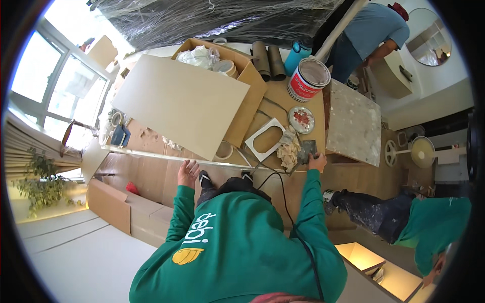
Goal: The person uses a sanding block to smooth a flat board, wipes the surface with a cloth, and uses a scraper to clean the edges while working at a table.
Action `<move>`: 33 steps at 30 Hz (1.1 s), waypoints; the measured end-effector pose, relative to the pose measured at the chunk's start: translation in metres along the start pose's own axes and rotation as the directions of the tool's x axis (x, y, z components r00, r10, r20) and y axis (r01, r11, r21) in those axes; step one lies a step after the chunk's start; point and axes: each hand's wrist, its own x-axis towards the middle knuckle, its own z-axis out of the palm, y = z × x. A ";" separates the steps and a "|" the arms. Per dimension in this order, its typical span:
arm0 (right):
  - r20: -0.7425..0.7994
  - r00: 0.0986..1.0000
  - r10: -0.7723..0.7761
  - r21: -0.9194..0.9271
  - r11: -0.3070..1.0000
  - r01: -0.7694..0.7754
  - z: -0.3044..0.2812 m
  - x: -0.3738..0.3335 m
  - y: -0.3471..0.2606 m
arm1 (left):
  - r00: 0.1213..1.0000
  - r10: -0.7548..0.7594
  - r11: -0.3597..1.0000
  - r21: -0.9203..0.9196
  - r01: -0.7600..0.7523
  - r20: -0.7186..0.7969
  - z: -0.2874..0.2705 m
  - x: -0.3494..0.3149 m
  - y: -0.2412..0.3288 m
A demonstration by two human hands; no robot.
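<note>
My right hand [317,162] is at the near right edge of the table, its fingers closed on the corner of a dark grey flat rectangular piece [306,149]; its exact kind is unclear. Against that piece lies crumpled beige paper [289,153]. A white frame with a rounded opening [274,122] rests to the left of the paper. Behind them is a round metal lid [301,119] with red smears. My left hand [188,173] hangs just off the table's front edge, palm up and fingers apart, holding nothing. A large pale board [179,103] lies beyond it.
A cardboard box [255,81], a red-and-white paint can [304,83], a blue bottle [295,56] and dark tubes [261,60] crowd the table's back. A black cable [285,202] runs over my right side. One person [371,35] bends at back right, another [429,222] at right.
</note>
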 end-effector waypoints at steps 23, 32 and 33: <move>-0.283 0.071 -0.956 0.569 -0.108 0.815 -0.056 -0.101 -0.297 | 0.982 0.166 0.985 -0.066 -0.160 0.094 0.135 -0.045 0.045; -0.228 0.225 -0.947 0.374 0.128 0.918 0.028 0.031 -0.353 | 0.984 0.111 0.993 -0.057 -0.104 0.140 0.126 -0.053 0.046; -0.217 0.183 -0.959 0.395 0.085 0.915 0.028 0.019 -0.349 | 0.983 0.102 0.994 -0.044 -0.096 0.155 0.120 -0.051 0.043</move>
